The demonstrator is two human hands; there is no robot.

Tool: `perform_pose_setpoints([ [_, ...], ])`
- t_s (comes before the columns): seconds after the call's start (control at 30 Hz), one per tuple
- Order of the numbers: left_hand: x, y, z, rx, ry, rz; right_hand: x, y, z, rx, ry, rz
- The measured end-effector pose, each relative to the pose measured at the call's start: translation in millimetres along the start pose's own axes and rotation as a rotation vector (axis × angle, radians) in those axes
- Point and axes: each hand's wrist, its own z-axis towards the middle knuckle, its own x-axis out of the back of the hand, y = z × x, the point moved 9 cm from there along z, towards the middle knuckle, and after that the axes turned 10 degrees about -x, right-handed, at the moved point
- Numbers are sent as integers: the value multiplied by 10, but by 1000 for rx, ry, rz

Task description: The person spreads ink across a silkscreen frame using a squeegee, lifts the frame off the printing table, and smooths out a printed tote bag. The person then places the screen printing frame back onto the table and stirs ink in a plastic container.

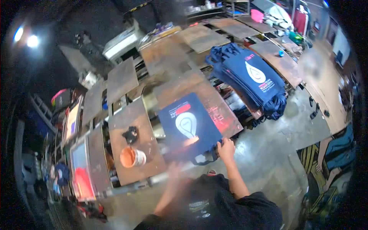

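A navy tote bag (205, 117) lies flat on a brown board in front of me, printed with a white drop shape and white and red lettering. My right hand (227, 148) grips its near right corner, thumb and fingers closed on the edge. A dark strap hangs at the bag's near edge. My left hand (175, 171) is close to the near left corner, smeared by motion, so its fingers and any contact are unclear. To the right rests a stack of navy tote bags (245, 74) with a similar print.
An orange-smeared tub (140, 157) and a crumpled black item (130, 134) sit on the board to the left. A framed screen (81, 172) with red on it stands farther left. Several brown boards extend to the back. A person's arm (324, 153) shows at the right.
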Motion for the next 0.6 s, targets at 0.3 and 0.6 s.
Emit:
perform_pose_setpoints([
  [0.3, 63, 894, 449, 88, 9, -304, -79, 93, 121, 91, -83, 187],
  [0.6, 39, 2239, 572, 85, 33, -856, 188, 37, 7, 79, -92, 591],
])
